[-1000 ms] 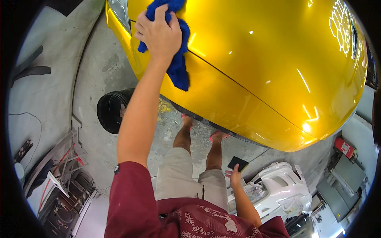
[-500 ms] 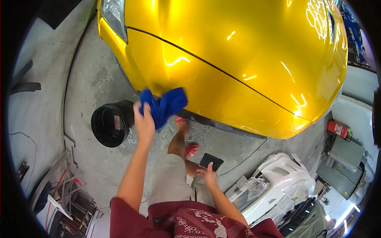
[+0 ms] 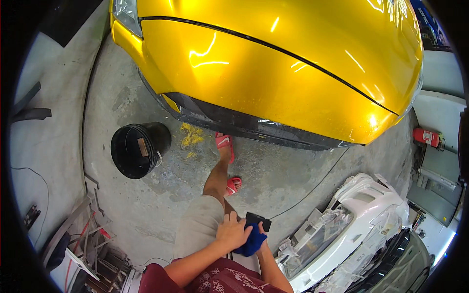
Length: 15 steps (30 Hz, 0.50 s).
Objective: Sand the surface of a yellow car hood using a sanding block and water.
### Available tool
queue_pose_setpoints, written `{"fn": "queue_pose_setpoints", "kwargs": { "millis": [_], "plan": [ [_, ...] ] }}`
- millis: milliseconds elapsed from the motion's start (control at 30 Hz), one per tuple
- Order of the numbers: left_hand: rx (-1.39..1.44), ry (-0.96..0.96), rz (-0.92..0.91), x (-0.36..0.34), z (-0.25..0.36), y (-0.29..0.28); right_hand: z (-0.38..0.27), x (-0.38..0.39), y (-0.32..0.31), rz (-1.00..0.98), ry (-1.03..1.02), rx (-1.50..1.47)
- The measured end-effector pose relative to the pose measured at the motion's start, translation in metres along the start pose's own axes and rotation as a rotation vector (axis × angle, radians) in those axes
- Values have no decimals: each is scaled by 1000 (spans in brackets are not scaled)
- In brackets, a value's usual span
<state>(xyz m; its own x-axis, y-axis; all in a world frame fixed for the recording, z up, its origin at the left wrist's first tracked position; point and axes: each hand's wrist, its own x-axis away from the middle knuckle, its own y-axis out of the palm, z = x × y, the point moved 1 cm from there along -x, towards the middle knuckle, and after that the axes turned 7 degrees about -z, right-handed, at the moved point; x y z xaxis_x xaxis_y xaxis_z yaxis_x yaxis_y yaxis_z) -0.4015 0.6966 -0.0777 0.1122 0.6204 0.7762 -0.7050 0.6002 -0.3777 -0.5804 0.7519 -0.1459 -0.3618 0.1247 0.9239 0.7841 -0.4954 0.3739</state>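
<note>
A bunched blue cloth (image 3: 252, 242) sits between my two hands, close in front of my waist. My left hand (image 3: 232, 233) lies against the cloth's left side, its fingers bent over and partly hidden. On the other side my right hand (image 3: 264, 238) is closed around a flat black rectangular pad (image 3: 259, 221), with the cloth pressed up against it. The pad's far part sticks out beyond the cloth. Ahead stands a glossy yellow car (image 3: 273, 73), its front bumper with a dark lower lip (image 3: 215, 115) facing me.
A black bucket (image 3: 161, 139) with a brown block inside stands left of my feet. Yellow bits (image 3: 191, 135) lie on the wet concrete. A white bumper (image 3: 361, 205) rests at right, near a dark cable (image 3: 312, 188). Metal frames (image 3: 90, 234) stand at lower left; a red canister (image 3: 426, 137) is far right.
My left hand has come back from the car's bumper to my waist, bringing the blue cloth against the black pad in my right hand. The view has shifted, with the car higher in it.
</note>
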Motion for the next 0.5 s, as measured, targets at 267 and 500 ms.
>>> {"fn": "queue_pose_setpoints", "kwargs": {
  "millis": [267, 500],
  "plan": [
    [186, 143, 306, -68, -37, -95, -10, -30, 7, 34, 311, 89],
    [433, 213, 621, -145, -16, -221, -69, -48, 148, 65, 358, 702]
  ]
}}
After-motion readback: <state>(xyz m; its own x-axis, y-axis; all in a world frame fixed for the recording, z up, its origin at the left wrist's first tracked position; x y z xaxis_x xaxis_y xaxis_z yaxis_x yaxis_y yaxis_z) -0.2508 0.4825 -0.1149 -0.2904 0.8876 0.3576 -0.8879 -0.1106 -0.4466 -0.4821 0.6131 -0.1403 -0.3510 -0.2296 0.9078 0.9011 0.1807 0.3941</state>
